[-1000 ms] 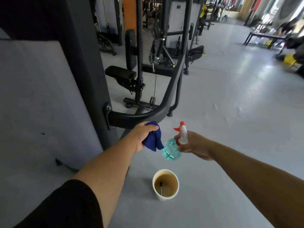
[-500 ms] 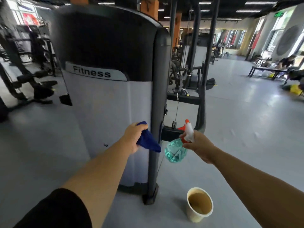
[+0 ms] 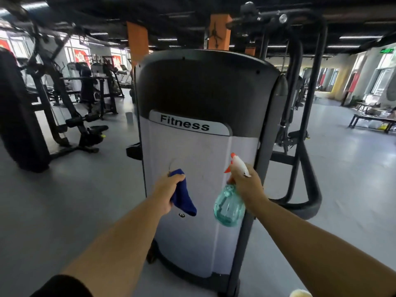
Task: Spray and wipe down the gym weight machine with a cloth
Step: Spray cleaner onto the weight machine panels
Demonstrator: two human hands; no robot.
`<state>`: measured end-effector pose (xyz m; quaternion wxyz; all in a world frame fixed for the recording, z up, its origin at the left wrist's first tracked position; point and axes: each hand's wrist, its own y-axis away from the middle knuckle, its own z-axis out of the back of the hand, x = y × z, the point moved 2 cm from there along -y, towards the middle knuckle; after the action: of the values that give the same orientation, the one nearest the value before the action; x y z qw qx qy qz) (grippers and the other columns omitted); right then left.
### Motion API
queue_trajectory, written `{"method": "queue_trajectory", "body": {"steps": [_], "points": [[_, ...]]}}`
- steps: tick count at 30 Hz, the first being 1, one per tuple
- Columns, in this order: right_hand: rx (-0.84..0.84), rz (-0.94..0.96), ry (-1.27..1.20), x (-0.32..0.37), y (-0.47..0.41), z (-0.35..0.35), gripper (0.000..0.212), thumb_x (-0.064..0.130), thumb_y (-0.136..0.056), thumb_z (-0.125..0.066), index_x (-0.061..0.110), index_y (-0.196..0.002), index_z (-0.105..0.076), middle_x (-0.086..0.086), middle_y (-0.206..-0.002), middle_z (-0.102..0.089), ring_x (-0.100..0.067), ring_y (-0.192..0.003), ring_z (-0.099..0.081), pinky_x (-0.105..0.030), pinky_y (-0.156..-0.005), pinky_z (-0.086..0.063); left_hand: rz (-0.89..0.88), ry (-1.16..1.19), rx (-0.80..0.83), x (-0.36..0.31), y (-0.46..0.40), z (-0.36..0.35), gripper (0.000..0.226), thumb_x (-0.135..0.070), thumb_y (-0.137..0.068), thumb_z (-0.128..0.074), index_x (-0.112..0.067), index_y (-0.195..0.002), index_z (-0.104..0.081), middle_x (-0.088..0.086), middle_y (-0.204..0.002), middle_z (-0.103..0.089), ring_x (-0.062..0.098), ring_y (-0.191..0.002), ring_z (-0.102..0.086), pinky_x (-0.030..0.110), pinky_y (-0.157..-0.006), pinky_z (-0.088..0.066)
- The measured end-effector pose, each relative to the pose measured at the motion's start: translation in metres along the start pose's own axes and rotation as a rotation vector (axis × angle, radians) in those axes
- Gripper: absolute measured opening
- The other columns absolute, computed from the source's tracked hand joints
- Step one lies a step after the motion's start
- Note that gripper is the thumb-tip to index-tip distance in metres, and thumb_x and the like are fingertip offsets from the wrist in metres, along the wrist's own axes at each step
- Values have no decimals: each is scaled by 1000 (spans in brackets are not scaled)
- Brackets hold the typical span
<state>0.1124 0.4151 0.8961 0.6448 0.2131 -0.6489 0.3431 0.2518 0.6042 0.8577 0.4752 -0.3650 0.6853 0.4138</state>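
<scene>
Straight ahead: weight machine shroud [image 3: 199, 189] fills our view, grey panel, dark top, "Fitness" label [image 3: 184, 123].
Left hand: our left hand [image 3: 167, 189] grips blue cloth [image 3: 183, 196], fingers curled round it, cloth hanging down in front of the panel.
Right hand: our right hand [image 3: 246, 185] wraps spray bottle [image 3: 229, 206] at the neck, nozzle pointing at the panel.
Contact: can't tell if cloth touches panel.
Background: other machines [image 3: 81, 108], grey floor [image 3: 64, 211].

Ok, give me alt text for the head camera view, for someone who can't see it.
A person faces a gym weight machine's grey shroud labelled "Fitness", the left hand gripping a blue cloth and the right hand holding a teal spray bottle with its orange nozzle aimed at the panel. Other machines stand on the grey floor behind.
</scene>
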Motion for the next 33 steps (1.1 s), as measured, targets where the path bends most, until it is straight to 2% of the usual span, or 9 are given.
{"method": "queue_trajectory", "body": {"steps": [4,9,12,17,20,22,25,31,33], "points": [[29,-41,60,-7,-44,-59,35,45,-102,-54,11,-100,-61,-11,-78,-64,-20,-69,-63,-44,-73,-56,-6,-55,-61,-21,-49,50,16,-20,-95,-68,-12,-107,-60,15,-110,-66,29,-98,-63,39,-81,-51],[27,-99,86,-4,-90,-129,31,39,-106,-47,15,-110,-65,-11,-88,-65,-21,-75,-62,-31,-66,-52,-30,-94,-51,-57,-110,96,24,-21,-91,-71,-13,-109,-58,17,-108,-65,32,-97,-64,44,-84,-52],[54,-96,116,4,-112,-171,29,36,-104,-50,13,-104,-66,-12,-91,-67,-20,-76,-65,-34,-74,-52,-62,-84,-25,-81,-140,111,18,-17,-95,-67,-17,-110,-58,15,-110,-66,32,-99,-64,48,-87,-54],[149,-73,180,8,-133,-229,24,37,-104,-51,26,-125,-54,-7,-110,-68,-30,-88,-75,-42,-79,-59,-28,-93,44,-96,-185,139,21,-16,-97,-65,-14,-117,-58,16,-114,-66,29,-100,-65,39,-76,-52],[83,-6,273,17,-145,-263,26,34,-94,-67,16,-110,-57,-7,-92,-66,-36,-79,-72,-52,-81,-59,-24,-119,93,-114,-217,159,21,-14,-98,-63,-11,-117,-57,15,-110,-65,28,-94,-64,34,-66,-54],[35,6,336,24,-149,-285,25,26,-93,-71,13,-110,-57,-5,-84,-63,-25,-71,-65,-46,-76,-59,-27,-119,126,-126,-235,172,18,-12,-98,-62,-9,-115,-57,14,-102,-63,24,-84,-61,31,-59,-49],[-45,7,375,27,-151,-322,20,33,-96,-65,13,-98,-61,-4,-82,-63,-20,-73,-59,-39,-71,-53,-8,-142,197,-144,-261,195,18,-12,-98,-63,-10,-115,-56,13,-102,-62,24,-84,-61,33,-63,-45],[-214,-106,133,18,-145,-390,20,24,-102,-56,13,-119,-59,-13,-99,-68,-22,-82,-65,-38,-79,-56,4,-166,323,-159,-294,243,19,-14,-96,-64,-13,-114,-57,16,-111,-63,27,-92,-62,36,-70,-49],[-236,-160,50,14,-142,-413,19,24,-102,-56,13,-117,-60,-13,-98,-68,-24,-85,-65,-47,-88,-57,3,-192,350,-161,-298,262,20,-15,-97,-63,-11,-115,-57,16,-110,-62,27,-93,-61,37,-70,-49]]}}
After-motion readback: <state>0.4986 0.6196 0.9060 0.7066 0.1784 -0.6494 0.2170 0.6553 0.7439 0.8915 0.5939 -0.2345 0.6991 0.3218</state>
